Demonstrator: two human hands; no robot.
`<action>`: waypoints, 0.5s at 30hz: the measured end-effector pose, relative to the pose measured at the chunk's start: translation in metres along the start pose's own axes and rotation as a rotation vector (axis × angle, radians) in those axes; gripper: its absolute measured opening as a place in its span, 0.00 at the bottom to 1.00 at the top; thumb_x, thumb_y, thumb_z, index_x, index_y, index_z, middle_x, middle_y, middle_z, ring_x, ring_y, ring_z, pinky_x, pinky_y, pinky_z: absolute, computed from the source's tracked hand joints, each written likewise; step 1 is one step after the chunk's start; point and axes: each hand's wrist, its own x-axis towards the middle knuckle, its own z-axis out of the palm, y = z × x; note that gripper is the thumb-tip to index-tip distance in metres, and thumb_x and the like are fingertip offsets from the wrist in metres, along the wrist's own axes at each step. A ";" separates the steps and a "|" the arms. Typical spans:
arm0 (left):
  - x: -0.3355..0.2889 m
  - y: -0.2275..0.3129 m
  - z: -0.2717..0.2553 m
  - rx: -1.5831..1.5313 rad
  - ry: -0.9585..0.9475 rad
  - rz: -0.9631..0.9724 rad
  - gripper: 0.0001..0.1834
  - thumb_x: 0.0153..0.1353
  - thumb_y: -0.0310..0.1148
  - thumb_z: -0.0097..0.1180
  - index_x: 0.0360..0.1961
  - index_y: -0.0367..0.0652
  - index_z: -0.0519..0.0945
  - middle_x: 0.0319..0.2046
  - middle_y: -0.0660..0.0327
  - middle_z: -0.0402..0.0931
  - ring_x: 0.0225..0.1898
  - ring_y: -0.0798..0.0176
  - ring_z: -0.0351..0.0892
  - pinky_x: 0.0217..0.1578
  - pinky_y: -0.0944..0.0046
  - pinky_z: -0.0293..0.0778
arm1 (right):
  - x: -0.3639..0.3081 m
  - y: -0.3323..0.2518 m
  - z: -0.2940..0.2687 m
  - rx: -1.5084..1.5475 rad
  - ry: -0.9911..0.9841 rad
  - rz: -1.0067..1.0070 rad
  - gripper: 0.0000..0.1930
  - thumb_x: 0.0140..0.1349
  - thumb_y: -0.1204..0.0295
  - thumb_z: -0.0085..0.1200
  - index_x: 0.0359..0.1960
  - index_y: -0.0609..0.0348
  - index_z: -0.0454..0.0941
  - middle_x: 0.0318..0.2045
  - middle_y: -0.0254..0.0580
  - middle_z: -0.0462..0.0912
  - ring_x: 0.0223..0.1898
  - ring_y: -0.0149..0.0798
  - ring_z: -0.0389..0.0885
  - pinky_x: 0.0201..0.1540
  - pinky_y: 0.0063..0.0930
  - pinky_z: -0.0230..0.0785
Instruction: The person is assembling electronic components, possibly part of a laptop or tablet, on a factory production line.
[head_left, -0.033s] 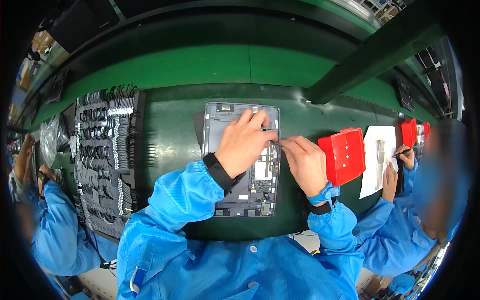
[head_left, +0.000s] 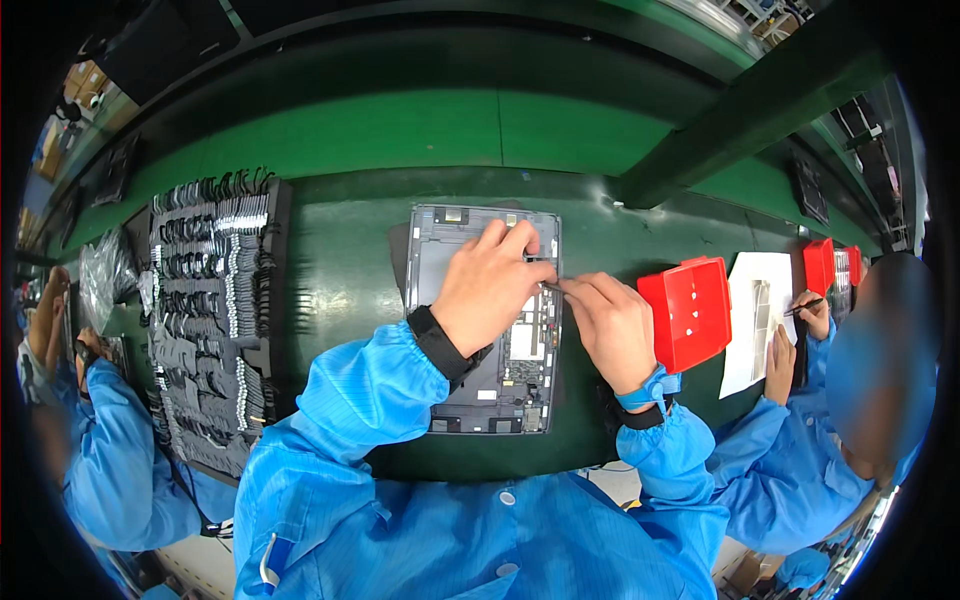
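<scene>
An opened tablet housing lies flat before me, its circuit board bared along the right side. Over its upper half is my left hand, with bent fingers and the thumb close to the index finger. What sits between those fingertips is too small to tell. My right hand comes in from the right side, thumb and fingers pinched on a thin dark piece at the housing's right edge. The fingertips of both hands nearly meet there. Each wrist wears a dark band; the right also has a blue strap.
To the left stands a dark rack with rows of small black and silver parts. A red bin with small white bits lies right of my hand, beside a white paper sheet. Co-workers in blue sit on both sides. A green post slants at upper right.
</scene>
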 end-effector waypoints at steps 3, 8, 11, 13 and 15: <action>0.000 -0.002 0.001 -0.011 0.007 -0.001 0.11 0.46 0.31 0.64 0.33 0.56 0.84 0.38 0.69 0.68 0.43 0.61 0.69 0.38 0.62 0.73 | 0.002 0.001 0.000 0.001 -0.007 -0.003 0.10 0.50 0.80 0.55 0.35 0.58 0.81 0.30 0.38 0.79 0.31 0.42 0.79 0.34 0.35 0.71; 0.000 -0.001 0.000 -0.040 0.011 -0.007 0.09 0.46 0.30 0.64 0.31 0.54 0.84 0.38 0.67 0.68 0.43 0.60 0.68 0.37 0.61 0.73 | 0.003 0.001 0.003 0.037 -0.004 -0.034 0.10 0.50 0.79 0.54 0.36 0.58 0.81 0.30 0.37 0.78 0.31 0.42 0.79 0.34 0.35 0.71; 0.000 -0.001 -0.001 -0.025 -0.003 -0.013 0.11 0.45 0.30 0.64 0.33 0.56 0.84 0.38 0.68 0.68 0.43 0.60 0.69 0.38 0.61 0.73 | 0.001 -0.005 0.003 -0.013 -0.020 -0.027 0.11 0.50 0.79 0.54 0.36 0.58 0.81 0.29 0.37 0.78 0.30 0.42 0.79 0.33 0.35 0.72; 0.001 0.000 0.000 -0.023 -0.003 -0.008 0.11 0.45 0.30 0.64 0.33 0.56 0.84 0.38 0.68 0.68 0.43 0.60 0.69 0.39 0.61 0.74 | -0.002 -0.009 0.004 -0.143 -0.029 -0.016 0.12 0.50 0.79 0.54 0.38 0.56 0.81 0.28 0.37 0.78 0.30 0.42 0.79 0.31 0.34 0.72; 0.001 0.000 -0.001 -0.085 -0.002 -0.027 0.12 0.45 0.28 0.64 0.33 0.53 0.84 0.38 0.66 0.68 0.43 0.59 0.70 0.39 0.60 0.74 | -0.002 -0.007 0.004 -0.126 -0.027 -0.016 0.12 0.51 0.79 0.54 0.38 0.57 0.80 0.29 0.38 0.78 0.30 0.43 0.79 0.31 0.35 0.72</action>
